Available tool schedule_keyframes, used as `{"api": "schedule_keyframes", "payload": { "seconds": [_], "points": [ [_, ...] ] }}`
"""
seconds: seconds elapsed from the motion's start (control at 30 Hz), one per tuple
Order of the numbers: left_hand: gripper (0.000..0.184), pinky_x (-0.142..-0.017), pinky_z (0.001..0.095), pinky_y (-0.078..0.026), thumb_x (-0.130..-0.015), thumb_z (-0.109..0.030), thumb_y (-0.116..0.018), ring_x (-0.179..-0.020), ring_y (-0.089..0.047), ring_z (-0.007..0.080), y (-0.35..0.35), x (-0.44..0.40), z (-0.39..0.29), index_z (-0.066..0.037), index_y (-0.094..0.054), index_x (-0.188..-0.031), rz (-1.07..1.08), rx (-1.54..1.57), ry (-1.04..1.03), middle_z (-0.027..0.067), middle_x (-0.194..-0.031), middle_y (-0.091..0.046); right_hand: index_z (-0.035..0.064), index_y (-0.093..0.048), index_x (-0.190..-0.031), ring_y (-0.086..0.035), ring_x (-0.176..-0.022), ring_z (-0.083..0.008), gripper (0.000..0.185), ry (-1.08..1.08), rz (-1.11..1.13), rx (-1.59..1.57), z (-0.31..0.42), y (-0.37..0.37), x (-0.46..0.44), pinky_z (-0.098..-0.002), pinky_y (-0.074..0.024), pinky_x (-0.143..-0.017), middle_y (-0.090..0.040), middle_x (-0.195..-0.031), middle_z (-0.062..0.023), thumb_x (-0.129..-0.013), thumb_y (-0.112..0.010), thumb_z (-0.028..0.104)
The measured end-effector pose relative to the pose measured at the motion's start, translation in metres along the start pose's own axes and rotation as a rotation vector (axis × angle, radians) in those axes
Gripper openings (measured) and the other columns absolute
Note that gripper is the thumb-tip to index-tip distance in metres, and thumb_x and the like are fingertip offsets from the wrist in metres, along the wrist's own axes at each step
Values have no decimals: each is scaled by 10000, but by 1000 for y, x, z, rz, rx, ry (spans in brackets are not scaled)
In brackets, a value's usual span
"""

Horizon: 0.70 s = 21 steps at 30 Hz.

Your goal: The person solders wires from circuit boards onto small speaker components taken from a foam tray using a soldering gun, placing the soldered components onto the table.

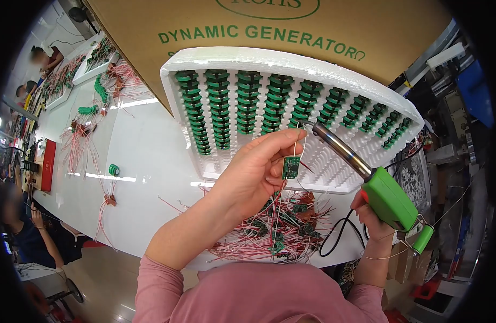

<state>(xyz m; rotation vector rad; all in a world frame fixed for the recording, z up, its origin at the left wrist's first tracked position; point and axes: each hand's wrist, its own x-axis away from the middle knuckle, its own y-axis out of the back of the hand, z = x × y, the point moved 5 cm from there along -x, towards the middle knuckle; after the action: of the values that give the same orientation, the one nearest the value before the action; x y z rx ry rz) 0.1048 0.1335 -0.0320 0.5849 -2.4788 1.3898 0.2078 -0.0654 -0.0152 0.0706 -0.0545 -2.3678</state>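
My left hand is closed, pinching at thumb and fingertip the white wire of a small green circuit board. The other fingers curl behind the board, and red wires trail from it. My right hand grips a green soldering gun with a solder reel at its back. The gun's metal barrel points up and left, its tip close to my left fingertips. Whether the tip touches the wire I cannot tell. Beneath my hands lies a tangled pile of wired circuit boards.
A white foam tray holding rows of green coils leans against a cardboard box. A black cable loops right of the pile. Wired parts lie on the white table. Another person sits at left.
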Motion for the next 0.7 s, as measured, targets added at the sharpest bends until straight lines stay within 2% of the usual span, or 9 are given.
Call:
{"api": "schedule_keyframes", "payload": {
  "seconds": [0.23,0.33,0.43,0.7],
  "points": [
    [238,-436,130,-303,-841,-182,-530,-482,-379,-24,-1,0,0,-37,-535,-1030,10,-8,-5,-65,-731,-564,15,-463,-884,-578,-636,-152,341,16,-7,-51,2,-2,1,-253,-472,-597,-582,-718,-102,-662,-722,24],
    [233,-435,129,-302,-841,-184,-532,-476,-377,-25,0,0,0,-40,-537,-1024,8,-13,-3,-68,-728,-564,14,-461,-886,-578,-636,-153,331,18,7,77,5,-4,0,-255,-473,-597,-581,-715,-104,-665,-708,7],
    [227,-433,128,-303,-839,-188,-538,-467,-373,-25,0,0,1,-45,-539,-1014,9,-5,5,-69,-726,-565,10,-460,-891,-578,-635,-152,306,34,13,15,3,-3,0,-254,-473,-598,-582,-713,-105,-680,-681,-12],
    [236,-426,130,-308,-834,-196,-554,-460,-378,-23,1,-1,1,-43,-539,-1013,-2,11,15,-64,-726,-573,20,-462,-896,-577,-636,-143,314,27,6,69,3,-3,0,-248,-469,-597,-586,-711,-94,-696,-703,50]
  ]
}}
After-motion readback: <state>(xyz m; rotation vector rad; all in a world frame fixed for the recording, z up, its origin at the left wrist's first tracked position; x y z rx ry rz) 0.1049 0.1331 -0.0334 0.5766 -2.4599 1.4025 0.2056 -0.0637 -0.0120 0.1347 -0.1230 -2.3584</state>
